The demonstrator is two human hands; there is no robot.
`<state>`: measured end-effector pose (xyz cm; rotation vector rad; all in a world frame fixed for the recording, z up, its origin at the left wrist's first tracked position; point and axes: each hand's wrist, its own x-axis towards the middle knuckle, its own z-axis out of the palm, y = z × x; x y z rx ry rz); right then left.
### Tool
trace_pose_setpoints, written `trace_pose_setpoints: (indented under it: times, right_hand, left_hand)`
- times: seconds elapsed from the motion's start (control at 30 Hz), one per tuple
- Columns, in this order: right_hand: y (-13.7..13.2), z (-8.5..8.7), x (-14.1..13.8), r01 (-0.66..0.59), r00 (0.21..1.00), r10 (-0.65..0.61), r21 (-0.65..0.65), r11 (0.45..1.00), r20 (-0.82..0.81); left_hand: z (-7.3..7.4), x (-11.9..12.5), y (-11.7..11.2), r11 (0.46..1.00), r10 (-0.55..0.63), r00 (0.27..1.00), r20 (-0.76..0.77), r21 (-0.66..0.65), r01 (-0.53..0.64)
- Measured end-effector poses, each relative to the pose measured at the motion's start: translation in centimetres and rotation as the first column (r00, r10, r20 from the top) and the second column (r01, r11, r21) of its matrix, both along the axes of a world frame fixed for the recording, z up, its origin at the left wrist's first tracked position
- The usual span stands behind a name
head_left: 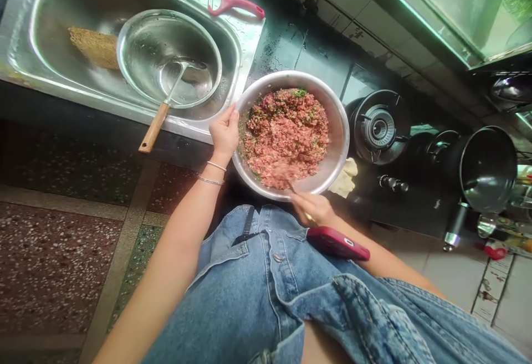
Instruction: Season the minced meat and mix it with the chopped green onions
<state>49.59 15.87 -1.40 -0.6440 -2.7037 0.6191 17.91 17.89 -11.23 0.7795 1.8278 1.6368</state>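
Observation:
A large steel bowl (337, 114) holds raw minced meat (286, 131) mixed with chopped green herbs. My left hand (225, 131) grips its left rim, thumb on top. At the near rim is my right hand (313, 209), closed around a thin utensil (291, 185) whose tip is down in the meat. Motion blurs that tip, so its exact kind is unclear; a yellowish end shows below the hand. Left of the bowl, a second steel bowl (137, 70) sits in the sink with a wooden-handled spatula (155, 126) leaning inside it.
The steel sink (54, 48) holds a brown scrubbing pad (93, 47). A red peeler (239, 5) lies on its rim. To the right are a gas burner (379, 128), a pale cloth (344, 178) and a dark pan (486, 170). A red-cased phone (338, 243) protrudes at my waist.

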Motion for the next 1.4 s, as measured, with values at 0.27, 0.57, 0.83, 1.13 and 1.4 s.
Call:
trace_pose_setpoints:
  times: [0.27, 0.57, 0.83, 1.13, 1.4]
  right_hand:
    - [6.9, -0.9, -0.1, 0.448, 0.883, -0.42, 0.108, 0.888, -0.21]
    - [4.2, -2.6, -4.4, 0.161, 0.959, -0.151, 0.022, 0.987, -0.24]
    - [-0.3, 0.0, 1.8, 0.38, 0.916, -0.359, 0.103, 0.919, -0.179]
    - [6.0, -1.8, -1.3, 0.42, 0.883, -0.41, -0.002, 0.907, -0.228]
    - [1.1, 2.6, 1.0, 0.036, 0.995, -0.049, -0.145, 0.989, -0.091]
  left_hand:
    - [0.4, 0.0, -0.2, 0.999, 0.003, 0.999, -0.039, -0.046, -0.005]
    - [0.1, -0.5, 0.0, 0.999, -0.013, 0.998, -0.055, -0.038, 0.011]
    - [0.0, -0.3, 0.0, 1.0, 0.008, 0.999, -0.038, -0.02, -0.009]
    - [0.2, -0.4, -0.2, 0.999, 0.012, 0.997, -0.082, -0.033, -0.015]
    - [0.4, 0.0, -0.3, 0.998, 0.055, 0.996, -0.068, -0.03, -0.057]
